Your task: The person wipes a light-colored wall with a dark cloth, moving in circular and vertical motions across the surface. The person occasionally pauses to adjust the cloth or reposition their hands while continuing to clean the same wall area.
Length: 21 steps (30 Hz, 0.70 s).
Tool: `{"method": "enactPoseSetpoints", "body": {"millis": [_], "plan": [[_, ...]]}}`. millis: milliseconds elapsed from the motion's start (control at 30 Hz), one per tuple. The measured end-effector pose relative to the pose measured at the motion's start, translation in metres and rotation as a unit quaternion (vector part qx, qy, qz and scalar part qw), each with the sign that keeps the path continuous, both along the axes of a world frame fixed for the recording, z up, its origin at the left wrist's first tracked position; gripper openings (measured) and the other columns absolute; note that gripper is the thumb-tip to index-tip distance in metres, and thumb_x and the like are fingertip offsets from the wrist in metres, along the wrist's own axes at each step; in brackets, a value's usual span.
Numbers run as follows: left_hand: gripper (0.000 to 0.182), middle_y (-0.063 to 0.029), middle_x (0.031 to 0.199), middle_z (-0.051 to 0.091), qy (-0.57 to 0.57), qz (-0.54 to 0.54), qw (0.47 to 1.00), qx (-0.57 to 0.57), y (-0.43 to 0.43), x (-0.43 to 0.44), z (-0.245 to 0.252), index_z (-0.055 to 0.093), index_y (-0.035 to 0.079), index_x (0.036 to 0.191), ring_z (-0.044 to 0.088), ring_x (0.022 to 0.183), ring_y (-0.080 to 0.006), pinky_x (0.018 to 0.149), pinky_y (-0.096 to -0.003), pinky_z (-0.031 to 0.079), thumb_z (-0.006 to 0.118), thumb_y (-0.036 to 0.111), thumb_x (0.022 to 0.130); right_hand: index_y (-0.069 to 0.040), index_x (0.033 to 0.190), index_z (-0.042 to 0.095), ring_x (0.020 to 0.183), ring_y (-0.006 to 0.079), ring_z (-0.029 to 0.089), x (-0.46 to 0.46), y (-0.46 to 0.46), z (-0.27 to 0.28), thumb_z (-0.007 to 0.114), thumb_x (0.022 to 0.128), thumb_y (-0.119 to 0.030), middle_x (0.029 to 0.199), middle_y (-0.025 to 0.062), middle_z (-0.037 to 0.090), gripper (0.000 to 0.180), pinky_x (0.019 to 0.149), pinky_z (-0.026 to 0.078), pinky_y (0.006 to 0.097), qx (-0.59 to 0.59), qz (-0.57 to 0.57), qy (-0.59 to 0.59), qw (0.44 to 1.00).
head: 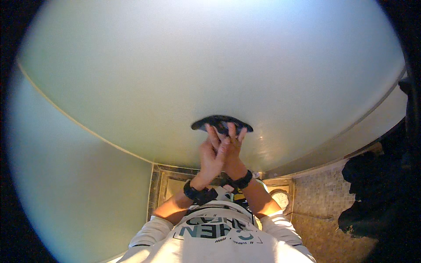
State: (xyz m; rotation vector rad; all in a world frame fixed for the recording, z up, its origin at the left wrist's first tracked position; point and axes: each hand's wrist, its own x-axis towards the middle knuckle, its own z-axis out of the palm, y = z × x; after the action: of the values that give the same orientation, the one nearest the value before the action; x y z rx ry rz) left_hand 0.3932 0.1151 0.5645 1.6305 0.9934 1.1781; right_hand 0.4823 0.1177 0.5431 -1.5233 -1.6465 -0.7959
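Note:
Both of my hands meet in front of a large smooth, pale panel [210, 65] that looks like frosted glass. Against its surface lies a black, crescent-shaped thing [221, 119], possibly a cloth or pad; its lower part is covered by my fingers. My left hand [210, 157] has its fingers pointing up at the black thing. Crossing close to it, my right hand [234, 153] lays its spread fingers over the same thing. The hands overlap and are slightly blurred, so whether either one grips it cannot be told. Dark bands circle both wrists.
Left of a light seam [85, 125], a second pale panel [82, 184] stands at an angle. A dark border [157, 177] edges the floor. At right lie small mosaic tiles [324, 184], a round light-coloured thing [281, 200], a thin cord [312, 215] and dark, unclear shapes [371, 200].

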Motion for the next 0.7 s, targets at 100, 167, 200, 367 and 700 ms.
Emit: {"method": "enactPoseSetpoints", "body": {"millis": [100, 167, 200, 367, 700], "plan": [[0.034, -0.0124, 0.087, 0.061, -0.061, 0.023, 0.998, -0.016, -0.009, 0.007, -0.015, 0.061, -0.004, 0.109, 0.054, 0.08, -0.0169, 0.068, -0.035, 0.045, 0.063, 0.029, 0.099, -0.031, 0.141, 0.053, 0.146, 0.0221, 0.028, -0.002, -0.007, -0.022, 0.064, 0.085, -0.037, 0.153, -0.0088, 0.044, 0.057, 0.112, 0.019, 0.0652, -0.052, 0.039, 0.019, 0.998], [0.036, -0.0112, 0.094, 0.063, -0.155, 0.064, 0.985, -0.048, -0.011, 0.007, -0.016, 0.061, -0.004, 0.113, 0.055, 0.086, -0.0169, 0.074, -0.0342, 0.047, 0.061, 0.029, 0.1, -0.031, 0.138, 0.055, 0.144, 0.0206, 0.032, -0.007, -0.008, -0.016, 0.066, 0.083, -0.033, 0.15, -0.0083, 0.047, 0.056, 0.111, 0.02, 0.0618, -0.082, 0.086, 0.012, 0.993], [0.036, -0.0102, 0.098, 0.063, -0.218, 0.089, 0.97, -0.06, -0.01, 0.006, -0.014, 0.06, -0.004, 0.114, 0.056, 0.09, -0.0169, 0.077, -0.0336, 0.047, 0.06, 0.03, 0.101, -0.031, 0.135, 0.058, 0.141, 0.02, 0.035, -0.011, -0.006, -0.007, 0.068, 0.081, -0.031, 0.147, -0.0077, 0.05, 0.055, 0.108, 0.024, 0.0596, -0.078, 0.101, -0.002, 0.992], [0.042, -0.0098, 0.12, 0.059, -0.233, -0.016, 0.972, -0.023, -0.001, 0.005, 0.007, 0.054, -0.003, 0.128, 0.055, 0.109, -0.0182, 0.093, -0.0336, 0.046, 0.056, 0.031, 0.102, -0.032, 0.131, 0.062, 0.139, 0.0224, 0.037, 0.004, 0.005, 0.034, 0.07, 0.079, -0.031, 0.138, -0.005, 0.054, 0.053, 0.112, 0.019, 0.0608, -0.014, 0.066, -0.019, 0.998], [0.037, -0.0053, 0.113, 0.06, -0.088, -0.114, 0.989, -0.027, -0.022, 0.031, 0.005, 0.051, 0.0, 0.132, 0.055, 0.099, -0.0124, 0.085, -0.0295, 0.047, 0.05, 0.025, 0.105, -0.022, 0.13, 0.064, 0.141, 0.0404, 0.032, 0.05, -0.027, -0.039, 0.066, 0.089, -0.036, 0.127, 0.0066, 0.056, 0.044, 0.117, 0.006, 0.0694, 0.093, -0.036, 0.072, 0.992]]}}
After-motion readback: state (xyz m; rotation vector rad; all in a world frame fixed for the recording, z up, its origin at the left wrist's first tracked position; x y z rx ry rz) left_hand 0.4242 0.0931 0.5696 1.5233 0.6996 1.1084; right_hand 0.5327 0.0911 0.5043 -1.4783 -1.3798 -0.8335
